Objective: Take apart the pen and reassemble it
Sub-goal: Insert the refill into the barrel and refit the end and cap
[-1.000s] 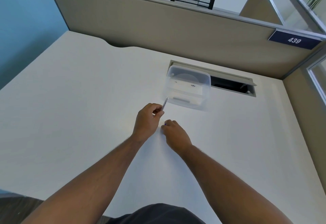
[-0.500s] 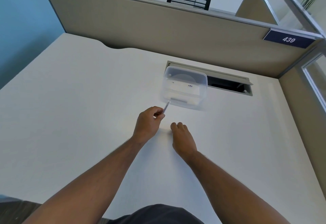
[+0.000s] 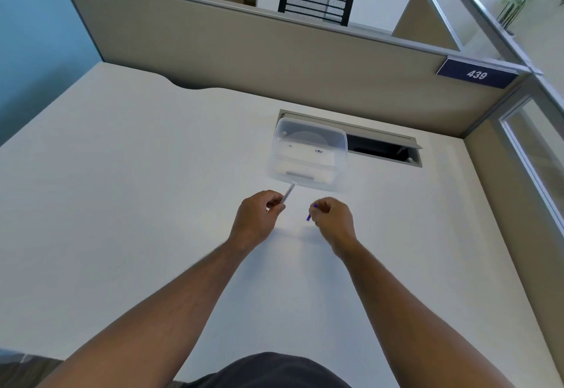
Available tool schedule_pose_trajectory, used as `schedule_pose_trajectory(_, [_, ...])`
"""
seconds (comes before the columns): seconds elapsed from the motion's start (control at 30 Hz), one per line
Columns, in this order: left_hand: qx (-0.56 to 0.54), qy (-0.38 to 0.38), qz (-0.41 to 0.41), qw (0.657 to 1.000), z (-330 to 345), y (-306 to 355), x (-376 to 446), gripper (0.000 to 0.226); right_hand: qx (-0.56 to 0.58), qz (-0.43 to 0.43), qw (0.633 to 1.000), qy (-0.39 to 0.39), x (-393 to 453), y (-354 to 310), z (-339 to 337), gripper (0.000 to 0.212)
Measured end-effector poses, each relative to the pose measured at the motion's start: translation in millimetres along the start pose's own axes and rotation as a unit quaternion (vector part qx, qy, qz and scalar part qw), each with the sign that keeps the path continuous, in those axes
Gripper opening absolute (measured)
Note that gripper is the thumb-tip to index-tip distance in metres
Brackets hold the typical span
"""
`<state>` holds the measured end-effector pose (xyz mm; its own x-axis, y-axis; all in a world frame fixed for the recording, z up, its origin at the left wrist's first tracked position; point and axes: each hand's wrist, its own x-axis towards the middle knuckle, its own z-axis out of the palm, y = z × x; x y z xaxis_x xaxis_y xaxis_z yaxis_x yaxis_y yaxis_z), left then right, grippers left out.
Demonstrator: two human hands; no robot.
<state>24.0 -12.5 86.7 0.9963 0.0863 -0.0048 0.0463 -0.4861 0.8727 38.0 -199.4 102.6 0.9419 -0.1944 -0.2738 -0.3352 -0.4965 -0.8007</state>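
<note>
My two arms reach out over the white desk (image 3: 122,204), and both my hands are up a little above it, close to the clear plastic box (image 3: 308,155). My left hand (image 3: 256,219) is just in front of the box, near its left corner. Its fingers are curled tight around the clear pen tube (image 3: 288,193), and the tube sticks up and away from me so its tip almost touches the front edge of the box. My right hand (image 3: 332,219) is also just in front of the box, a bit apart from my left hand. It pinches a small blue pen piece (image 3: 309,216), and only a bit of blue peeks out under my fingers. The box sits on the desk with white things inside that I cannot make out. Behind the box is a dark slot (image 3: 381,146) in the desk, then the tan wall panel (image 3: 259,51).
</note>
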Motion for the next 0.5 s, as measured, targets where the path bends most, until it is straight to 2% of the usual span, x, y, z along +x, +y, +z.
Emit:
schedule_pose_trajectory(0.13, [0.006,-0.002,-0.009,1.000,0,1,0,0.015,0.158,-0.062,0.985,0.023,-5,-30,-14,0.012])
schedule_pose_trajectory(0.23, [0.020,0.002,0.001,1.000,1,1,0,0.016,0.213,-0.092,0.973,0.024,-9,-49,-19,0.018])
schedule_pose_trajectory(0.5, [0.058,-0.017,0.043,0.997,0,1,-3,0.018,0.200,-0.105,0.974,0.005,-13,-55,-15,0.021])
